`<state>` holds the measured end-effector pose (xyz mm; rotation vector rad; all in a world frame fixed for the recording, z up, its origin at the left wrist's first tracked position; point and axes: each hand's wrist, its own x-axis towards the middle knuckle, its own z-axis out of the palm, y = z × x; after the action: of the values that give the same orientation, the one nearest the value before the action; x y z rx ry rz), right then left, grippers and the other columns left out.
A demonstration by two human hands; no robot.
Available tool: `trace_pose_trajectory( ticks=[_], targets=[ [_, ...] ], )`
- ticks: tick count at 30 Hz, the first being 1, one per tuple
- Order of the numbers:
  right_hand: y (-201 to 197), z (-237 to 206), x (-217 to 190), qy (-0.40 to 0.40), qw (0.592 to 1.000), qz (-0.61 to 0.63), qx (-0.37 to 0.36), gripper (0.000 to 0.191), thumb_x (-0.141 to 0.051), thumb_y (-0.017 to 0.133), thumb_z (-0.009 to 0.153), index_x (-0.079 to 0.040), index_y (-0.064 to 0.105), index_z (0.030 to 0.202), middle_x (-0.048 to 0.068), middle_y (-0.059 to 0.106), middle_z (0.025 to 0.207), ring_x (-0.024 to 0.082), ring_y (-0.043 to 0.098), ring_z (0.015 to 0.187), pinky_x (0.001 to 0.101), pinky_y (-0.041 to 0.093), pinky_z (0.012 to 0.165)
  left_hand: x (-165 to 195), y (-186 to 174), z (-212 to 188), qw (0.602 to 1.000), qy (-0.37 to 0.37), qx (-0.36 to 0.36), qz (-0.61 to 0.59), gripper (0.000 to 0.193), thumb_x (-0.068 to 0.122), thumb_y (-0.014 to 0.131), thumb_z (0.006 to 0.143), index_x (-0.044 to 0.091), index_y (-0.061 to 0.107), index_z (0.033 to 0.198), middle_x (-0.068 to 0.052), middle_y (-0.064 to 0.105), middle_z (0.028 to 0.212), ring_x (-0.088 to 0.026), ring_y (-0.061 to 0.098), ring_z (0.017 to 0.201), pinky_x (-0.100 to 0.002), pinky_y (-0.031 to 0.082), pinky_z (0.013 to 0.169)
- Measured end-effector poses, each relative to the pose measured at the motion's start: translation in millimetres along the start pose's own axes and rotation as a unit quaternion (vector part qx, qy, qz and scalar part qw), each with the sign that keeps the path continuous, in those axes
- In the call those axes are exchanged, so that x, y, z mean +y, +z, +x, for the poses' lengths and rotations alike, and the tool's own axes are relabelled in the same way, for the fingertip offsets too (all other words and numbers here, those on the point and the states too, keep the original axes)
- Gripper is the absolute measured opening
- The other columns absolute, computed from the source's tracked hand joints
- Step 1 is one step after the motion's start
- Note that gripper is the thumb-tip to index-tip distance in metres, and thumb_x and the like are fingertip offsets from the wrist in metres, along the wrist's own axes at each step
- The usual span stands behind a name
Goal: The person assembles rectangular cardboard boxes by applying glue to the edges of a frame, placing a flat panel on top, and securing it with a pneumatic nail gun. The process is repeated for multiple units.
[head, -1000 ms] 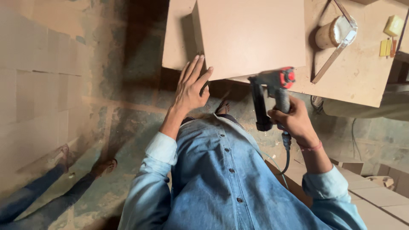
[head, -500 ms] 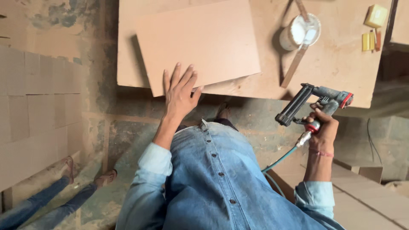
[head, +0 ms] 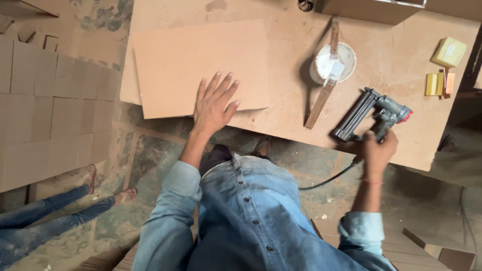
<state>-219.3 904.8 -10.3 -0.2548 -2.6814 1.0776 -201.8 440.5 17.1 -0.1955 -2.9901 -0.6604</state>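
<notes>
The left hand (head: 215, 106) is laid flat, fingers spread, on the near edge of a board (head: 201, 65), which lies on the table (head: 401, 125) and overhangs its near left corner. The right hand (head: 377, 150) is closed around the grip of a grey nail gun (head: 369, 115), held just above the table's near edge, its hose (head: 326, 179) trailing down towards the floor. Between the board and the nail gun, a white tub (head: 334, 61) is seen with a wooden stick (head: 324, 93) resting across it. Yellow blocks (head: 442, 70) lie at the far right of the table. Another person's legs (head: 55, 211) are seen on the floor at the left.
</notes>
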Motion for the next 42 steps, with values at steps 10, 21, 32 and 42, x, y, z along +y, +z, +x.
trace_pose_trajectory(
  ticks=[10, 21, 32, 42],
  targets=[
    [175, 15, -142, -0.143, 0.899, 0.301, -0.283, 0.042, -0.011, 0.064, 0.104, 0.004, 0.056, 0.142, 0.022, 0.061, 0.140, 0.029, 0.062, 0.121, 0.0395, 0.052, 0.099, 8, 4, 5, 0.999, -0.017, -0.014, 0.028, 0.054, 0.038, 0.059, 0.100, 0.017, 0.057, 0.149, -0.008, 0.048, 0.159, -0.034, 0.037, 0.150, -0.058, 0.020, 0.123],
    [193, -7, -148, 0.162, 0.849, 0.391, -0.316, 0.014, -0.007, 0.067, 0.099, 0.005, 0.074, 0.098, 0.005, 0.071, 0.082, 0.010, 0.063, 0.070, 0.0247, 0.051, 0.065, -4, 4, 2, 0.999, -0.017, 0.007, 0.030, 0.053, 0.039, 0.059, 0.101, 0.018, 0.057, 0.149, -0.006, 0.048, 0.159, -0.031, 0.037, 0.151, -0.056, 0.020, 0.125],
    [201, -8, -174, 0.117, 0.845, 0.394, -0.341, 0.006, -0.009, 0.068, 0.099, -0.003, 0.066, 0.100, -0.003, 0.060, 0.081, 0.006, 0.052, 0.071, 0.0226, 0.045, 0.064, -86, -19, -31, 0.998, -0.057, 0.033, 0.014, 0.061, 0.040, 0.069, 0.090, 0.018, 0.056, 0.146, -0.013, 0.045, 0.159, -0.033, 0.038, 0.150, -0.058, 0.022, 0.123],
    [211, -23, -217, 0.132, 0.858, 0.352, -0.349, 0.013, -0.015, 0.067, 0.097, -0.010, 0.067, 0.108, -0.005, 0.061, 0.085, 0.005, 0.052, 0.075, 0.0232, 0.044, 0.066, -217, -73, -75, 0.870, -0.350, 0.141, -0.317, 0.100, 0.059, 0.076, 0.081, -0.004, 0.037, 0.148, -0.029, 0.052, 0.143, -0.038, 0.053, 0.131, -0.044, 0.045, 0.105]
  ],
)
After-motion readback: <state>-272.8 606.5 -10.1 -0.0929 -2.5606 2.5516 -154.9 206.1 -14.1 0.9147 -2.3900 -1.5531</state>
